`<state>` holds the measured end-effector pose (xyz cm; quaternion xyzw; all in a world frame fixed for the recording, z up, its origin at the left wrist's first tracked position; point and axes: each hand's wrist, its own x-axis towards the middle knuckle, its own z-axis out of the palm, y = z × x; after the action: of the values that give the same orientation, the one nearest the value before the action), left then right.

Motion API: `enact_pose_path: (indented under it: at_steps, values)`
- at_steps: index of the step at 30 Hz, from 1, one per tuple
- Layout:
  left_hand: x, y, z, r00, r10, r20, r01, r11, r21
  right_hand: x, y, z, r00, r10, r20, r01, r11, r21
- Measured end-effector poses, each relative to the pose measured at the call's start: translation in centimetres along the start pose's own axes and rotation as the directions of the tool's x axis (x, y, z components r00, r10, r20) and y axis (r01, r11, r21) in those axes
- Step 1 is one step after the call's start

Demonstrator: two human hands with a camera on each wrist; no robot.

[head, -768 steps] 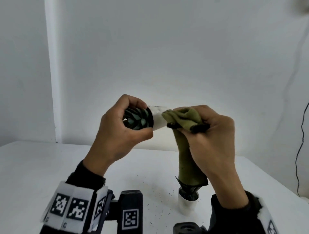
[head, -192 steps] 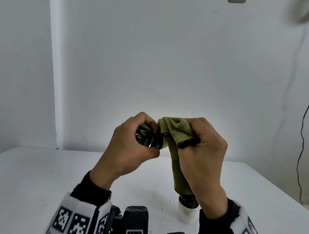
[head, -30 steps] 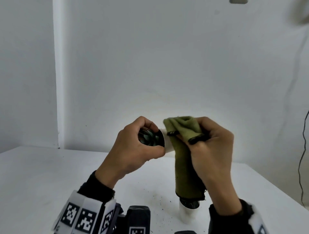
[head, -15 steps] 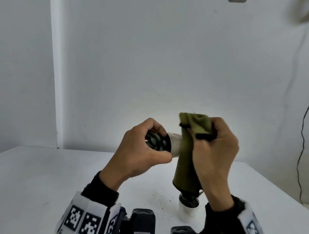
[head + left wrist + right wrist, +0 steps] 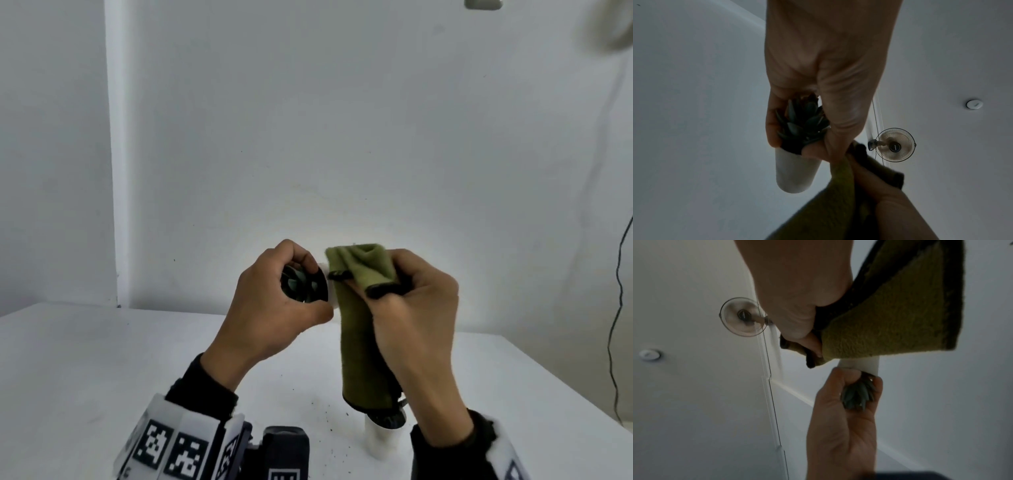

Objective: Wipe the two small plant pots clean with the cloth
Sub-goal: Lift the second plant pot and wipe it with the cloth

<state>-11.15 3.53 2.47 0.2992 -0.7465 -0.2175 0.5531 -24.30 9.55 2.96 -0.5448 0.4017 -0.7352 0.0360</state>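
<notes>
My left hand [image 5: 310,289] holds a small white plant pot [image 5: 323,268] sideways in the air, fingers curled round its rim and the dark succulent [image 5: 298,286]. My right hand [image 5: 394,294] grips an olive-green cloth [image 5: 363,329] and presses it round the pot's body, so little of the white shows. The left wrist view shows the pot [image 5: 795,172] below the succulent [image 5: 803,125], with the cloth [image 5: 828,211] beside it. The cloth [image 5: 890,321] also covers the pot [image 5: 861,365] in the right wrist view. A second white pot [image 5: 383,442] stands upright on the table, under the hanging cloth end.
The white table [image 5: 102,359] carries dark soil specks [image 5: 329,418] near the standing pot. Its right edge lies close by, with a black cable [image 5: 616,308] hanging on the wall beyond. A wall fan [image 5: 894,145] is mounted high up.
My right hand has slid the cloth left along the pot toward the rim, covering most of the white body. Both hands have shifted slightly left.
</notes>
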Motion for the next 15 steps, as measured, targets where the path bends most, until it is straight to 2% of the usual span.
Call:
enact_pose_path:
  at_steps: [4,8,10,12,15]
  values:
    - [0.0,0.3,-0.4,0.999,0.034,-0.013,-0.035,0.995,-0.092,-0.6,0.5,1.0,0.973,-0.233,0.002,0.230,0.961,-0.150]
    - [-0.1,0.5,-0.9,0.999,0.045,-0.009,-0.046,0.994,-0.103,-0.3,1.1,0.9,0.945,-0.324,-0.047,0.305,0.924,-0.229]
    - [-0.1,0.4,-0.7,0.999,0.046,-0.006,-0.046,0.996,-0.072,-0.1,1.5,0.6,0.953,-0.296,-0.069,0.268,0.925,-0.270]
    - [-0.1,0.4,-0.5,0.999,0.033,-0.008,-0.034,0.995,-0.098,0.3,1.7,0.0,0.970,-0.216,-0.116,0.184,0.955,-0.234]
    - [0.1,0.3,-0.3,1.000,0.013,-0.026,-0.016,0.988,-0.155,0.9,1.1,-0.9,0.983,-0.032,-0.180,0.042,0.998,0.053]
